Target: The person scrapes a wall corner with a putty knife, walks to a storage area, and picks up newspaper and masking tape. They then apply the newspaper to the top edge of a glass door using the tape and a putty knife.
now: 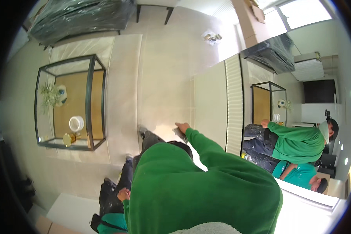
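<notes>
My right arm, in a green sleeve, reaches forward and its hand (182,127) is closed around a dark grey flat thing (179,135) too small to name. That thing hangs just below the fingers, near my dark trousers. Low on the left, by a green cuff, my left hand (123,194) shows with its fingers curled; whatever it may hold is hidden. Beside it stands a person in a teal shirt (112,222) and paint-spattered dark trousers. A large mirror (310,91) on the right repeats both of us and my right hand.
Left stands a black-framed glass table (89,97) with a plant, a white ring-shaped thing (76,123) and a gold cup-like thing (69,139). Plastic-wrapped furniture (82,21) is at the back. A small bundle (211,38) lies on the tiled floor (163,74). A ribbed white panel (233,105) borders the mirror.
</notes>
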A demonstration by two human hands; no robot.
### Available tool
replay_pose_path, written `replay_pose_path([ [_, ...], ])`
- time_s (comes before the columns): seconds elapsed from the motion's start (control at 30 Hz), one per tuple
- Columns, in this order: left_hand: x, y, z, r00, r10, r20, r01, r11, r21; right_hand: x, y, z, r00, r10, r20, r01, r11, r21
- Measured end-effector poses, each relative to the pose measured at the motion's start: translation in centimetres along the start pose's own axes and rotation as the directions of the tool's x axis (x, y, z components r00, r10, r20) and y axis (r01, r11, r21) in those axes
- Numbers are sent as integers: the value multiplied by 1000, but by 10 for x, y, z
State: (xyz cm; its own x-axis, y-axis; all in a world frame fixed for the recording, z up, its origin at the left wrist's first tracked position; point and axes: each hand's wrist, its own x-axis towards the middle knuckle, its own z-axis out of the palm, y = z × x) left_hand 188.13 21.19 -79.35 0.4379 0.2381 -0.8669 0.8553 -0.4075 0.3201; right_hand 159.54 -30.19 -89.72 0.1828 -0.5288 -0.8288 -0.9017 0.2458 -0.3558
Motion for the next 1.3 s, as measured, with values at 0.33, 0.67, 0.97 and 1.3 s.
replay_pose_path([
  [0.33, 50, 34, 21, 984, 137, 111, -153, 976, 153, -42, 4, -23, 965, -188, -186, 161, 976, -149],
  [0.67, -15, 40, 8, 966, 260, -9, -260, 962, -86, -73, -27, -21, 999, 41, 21, -46, 898, 438],
  [0.97, -1, -38, -53, 941, 333, -52, -337, 937, -92, -77, -26, -15, 978, 42, 202, -131, 885, 447],
  [1.3, -85, 13, -41, 971, 88, -222, -185, 865, -467, -41, -103, -46, 897, 238, 372, -335, 916, 220],
])
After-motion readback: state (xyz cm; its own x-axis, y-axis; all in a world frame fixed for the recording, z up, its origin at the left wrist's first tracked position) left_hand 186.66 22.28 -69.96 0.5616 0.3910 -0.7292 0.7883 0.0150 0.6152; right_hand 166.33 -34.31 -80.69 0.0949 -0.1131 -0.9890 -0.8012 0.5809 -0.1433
